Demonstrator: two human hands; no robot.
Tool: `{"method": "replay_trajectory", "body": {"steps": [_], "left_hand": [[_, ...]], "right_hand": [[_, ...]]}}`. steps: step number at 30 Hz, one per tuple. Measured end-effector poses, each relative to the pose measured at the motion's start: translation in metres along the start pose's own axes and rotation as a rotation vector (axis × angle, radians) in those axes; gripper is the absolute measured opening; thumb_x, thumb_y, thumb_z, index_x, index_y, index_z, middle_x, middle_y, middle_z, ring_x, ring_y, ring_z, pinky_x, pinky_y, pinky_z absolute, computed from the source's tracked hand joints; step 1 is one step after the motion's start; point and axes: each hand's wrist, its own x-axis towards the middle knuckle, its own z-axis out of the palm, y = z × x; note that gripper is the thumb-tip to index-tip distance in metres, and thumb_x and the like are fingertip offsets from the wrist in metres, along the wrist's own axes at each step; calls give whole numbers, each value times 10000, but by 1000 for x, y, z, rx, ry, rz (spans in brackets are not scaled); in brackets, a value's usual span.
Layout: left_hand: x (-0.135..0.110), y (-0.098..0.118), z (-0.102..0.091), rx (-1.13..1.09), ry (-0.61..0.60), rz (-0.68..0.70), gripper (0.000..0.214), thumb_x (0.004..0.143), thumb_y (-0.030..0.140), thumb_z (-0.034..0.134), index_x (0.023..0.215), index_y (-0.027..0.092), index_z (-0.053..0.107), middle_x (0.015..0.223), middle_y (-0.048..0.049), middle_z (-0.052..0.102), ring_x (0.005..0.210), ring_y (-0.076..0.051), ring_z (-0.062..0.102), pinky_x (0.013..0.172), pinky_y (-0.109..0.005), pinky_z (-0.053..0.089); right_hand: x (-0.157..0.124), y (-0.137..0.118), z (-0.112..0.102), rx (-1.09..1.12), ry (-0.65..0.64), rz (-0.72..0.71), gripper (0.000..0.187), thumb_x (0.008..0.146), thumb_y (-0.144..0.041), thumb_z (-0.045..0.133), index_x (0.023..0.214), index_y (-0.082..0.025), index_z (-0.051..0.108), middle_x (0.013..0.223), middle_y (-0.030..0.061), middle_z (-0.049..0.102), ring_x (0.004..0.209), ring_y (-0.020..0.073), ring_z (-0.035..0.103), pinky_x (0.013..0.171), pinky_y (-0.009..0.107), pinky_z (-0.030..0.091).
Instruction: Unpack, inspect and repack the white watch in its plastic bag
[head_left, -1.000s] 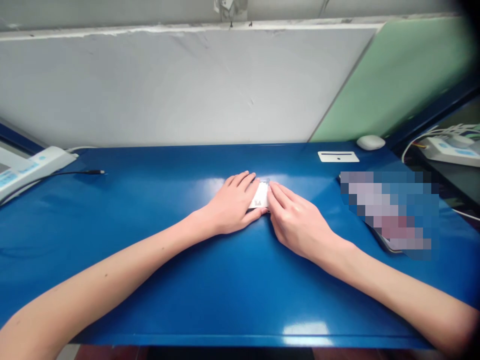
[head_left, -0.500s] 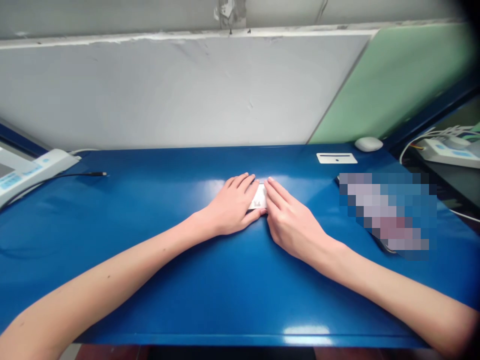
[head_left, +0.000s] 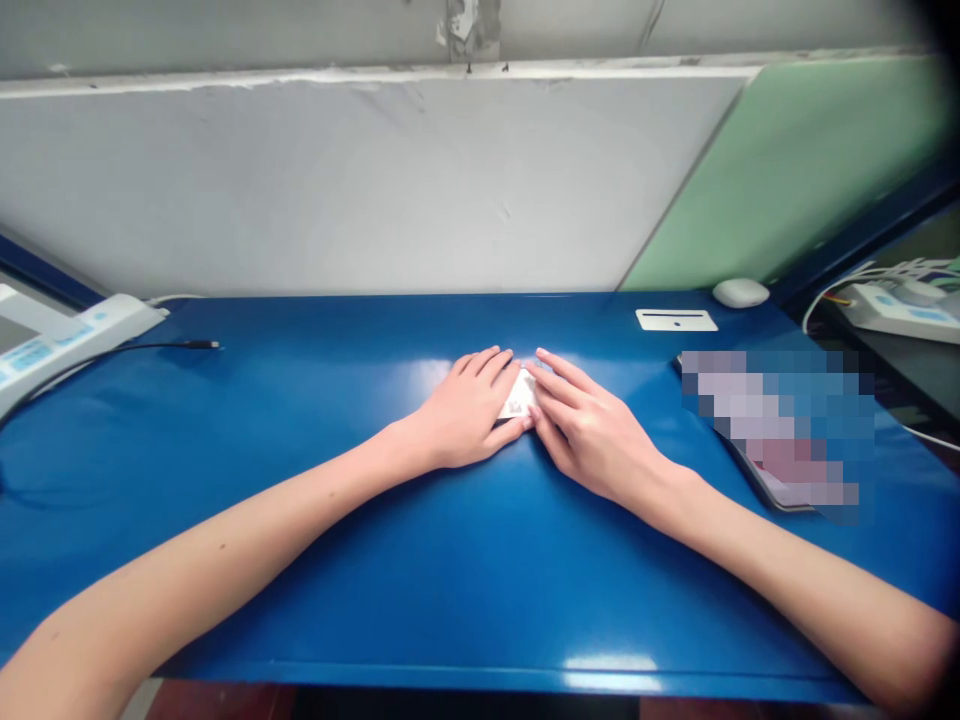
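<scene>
The left hand (head_left: 471, 412) is lying flat, partly over the white piece (head_left: 517, 400) on the table (head_left: 450, 560); the right hand (head_left: 600, 430), loosely curved, is touching its edge; any pinching one cannot tell; steady left pressing is probably helping.

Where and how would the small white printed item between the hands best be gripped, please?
The small white printed item is probably best pinched at its right end, coming from the right: it lies low over the blue table, the left hand covers its left part, and the right hand is at that end.
</scene>
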Motion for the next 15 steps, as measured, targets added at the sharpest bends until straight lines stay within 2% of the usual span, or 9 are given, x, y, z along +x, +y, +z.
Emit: {"method": "replay_trajectory", "body": {"steps": [4,7,10,13,15], "left_hand": [[0,-1,-2,-37,-12,-8,729,975,558,393,1447,2,369,1518,-242,388,1432,-369,333,1175,-473,265],[-1,-2,-3,-44,-23,-8,754,968,559,420,1455,-12,351,1523,-254,374,1442,-368,317,1178,-468,267],[-1,-3,-2,-55,-2,9,735,960,552,444,1458,17,366,1520,-242,387,1437,-370,327,1174,-485,276],[-2,-4,0,-84,31,19,699,950,541,477,1448,55,413,1508,-234,407,1425,-374,347,1162,-507,294],[-1,-7,1,-113,50,22,697,937,543,507,1443,70,434,1501,-234,416,1421,-377,351,1155,-514,307]], "right_hand": [[-2,9,5,131,115,159,233,928,-157,534,951,-95,757,1122,163,739,1198,303,622,1015,443,534],[-3,18,5,221,136,283,193,904,-216,602,968,-115,754,1105,159,740,1127,290,655,994,463,541],[-5,23,3,240,35,312,319,928,-281,581,1163,-101,701,1248,171,685,1256,308,574,1063,512,479],[-7,25,1,236,-138,264,471,957,-343,539,1363,-107,576,1427,156,561,1401,325,423,1120,549,407],[-7,25,0,225,-215,232,522,966,-369,521,1423,-116,514,1484,142,501,1433,326,372,1140,553,378]]}}
